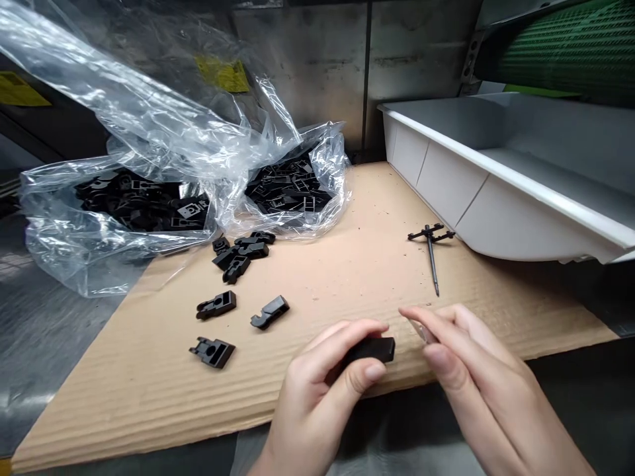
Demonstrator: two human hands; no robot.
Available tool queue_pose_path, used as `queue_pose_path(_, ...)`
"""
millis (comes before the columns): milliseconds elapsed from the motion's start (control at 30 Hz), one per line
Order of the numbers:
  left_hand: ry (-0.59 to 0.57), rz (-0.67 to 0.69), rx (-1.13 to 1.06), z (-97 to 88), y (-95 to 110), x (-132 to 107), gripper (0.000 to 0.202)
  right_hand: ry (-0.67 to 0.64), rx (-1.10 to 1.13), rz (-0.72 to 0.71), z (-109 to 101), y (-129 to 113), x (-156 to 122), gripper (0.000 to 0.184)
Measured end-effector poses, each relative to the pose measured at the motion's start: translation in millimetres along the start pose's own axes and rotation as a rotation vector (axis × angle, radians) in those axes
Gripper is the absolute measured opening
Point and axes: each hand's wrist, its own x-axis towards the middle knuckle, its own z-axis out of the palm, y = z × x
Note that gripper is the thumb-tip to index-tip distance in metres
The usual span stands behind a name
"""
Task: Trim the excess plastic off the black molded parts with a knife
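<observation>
My left hand (330, 377) is closed around a black plastic part (374, 350), its blunt block end pointing right, past my fingers. To its right, a small thin shiny piece (421, 332) sits pinched between the thumb and fingers of my right hand (469, 360); its exact kind is too small to make out. The two hands are a short gap apart over the front edge of the cardboard sheet (327, 291). Loose on the cardboard lie a black part with a hooked end (270, 312), another black part (217, 305) and a forked black part (213, 352).
Clear plastic bags full of black parts (143, 201) (290, 185) stand at the back left. A small pile of parts (241, 254) lies before them. A black branched sprue (431, 254) rests near the white tray (436, 149). A green conveyor belt (560, 53) hangs upper right.
</observation>
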Motion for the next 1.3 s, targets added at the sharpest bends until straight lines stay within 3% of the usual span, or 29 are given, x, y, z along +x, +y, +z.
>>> queue_pose_path(67, 0.046, -0.040, -0.042, 0.9, -0.3, 0.3, 0.026, -0.030, -0.096, -0.104, -1.5, 4.4, -8.3, 0.030)
queue_pose_path(233, 0.077, 0.002, -0.016, 3.0, 2.7, 2.5, 0.014, 0.124, -0.103, -0.206, 5.8, 5.6, -13.5, 0.016)
queue_pose_path(500, -0.030, 0.080, 0.075, -2.1, -0.2, 3.4, 0.019, 0.171, -0.158, -0.332, 8.6, 4.3, -8.0, 0.014)
queue_pose_path(600, -0.043, 0.110, 0.114, -3.9, -1.5, 3.3, 0.020, 0.098, -0.166, -0.302, 5.1, 4.8, -8.2, 0.015)
queue_pose_path(767, -0.070, 0.151, 0.114, -4.8, -3.0, 3.0, 0.021, -0.121, 0.097, -0.059, -0.5, -1.2, -4.5, 0.016)
queue_pose_path(833, -0.070, 0.154, 0.113, -4.9, -4.1, 3.2, 0.022, -0.177, 0.154, -0.037, -1.1, -3.8, -4.0, 0.018)
queue_pose_path(933, -0.072, 0.155, 0.121, -5.3, -5.0, 3.9, 0.023, -0.182, 0.164, -0.047, -0.5, -5.5, -4.9, 0.017)
queue_pose_path(1133, -0.083, 0.148, 0.145, -7.2, -5.5, 2.3, 0.021, -0.066, 0.106, -0.086, 0.1, -3.8, -5.5, 0.014)
queue_pose_path(1300, -0.055, 0.158, 0.155, -4.8, -5.7, 3.0, 0.021, -0.126, 0.108, -0.088, -1.1, -3.4, -5.5, 0.017)
